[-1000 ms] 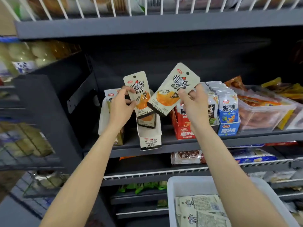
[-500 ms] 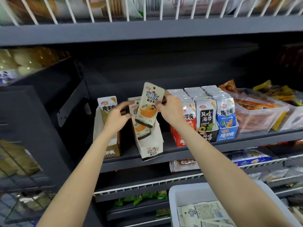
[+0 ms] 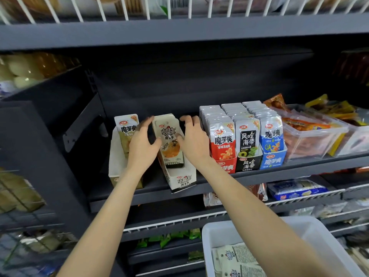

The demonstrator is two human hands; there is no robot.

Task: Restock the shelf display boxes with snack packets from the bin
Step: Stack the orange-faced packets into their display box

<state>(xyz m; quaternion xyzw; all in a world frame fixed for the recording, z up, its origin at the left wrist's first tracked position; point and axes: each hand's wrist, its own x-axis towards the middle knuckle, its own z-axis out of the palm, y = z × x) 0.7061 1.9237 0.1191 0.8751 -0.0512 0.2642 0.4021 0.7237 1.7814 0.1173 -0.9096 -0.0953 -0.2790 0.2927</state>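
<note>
Head view, packets labelled 小魔女, 魔芋爽, 风吃海带

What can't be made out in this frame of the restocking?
- Head view: how many packets stand in the white display box; the front packet and both hands hide the rest.
- Fingertips of the left hand and right hand: motion-blurred, contact with the packets unclear.
- White bin: cut off by the bottom edge and crossed by the right forearm, so its remaining stock is uncountable.
</note>
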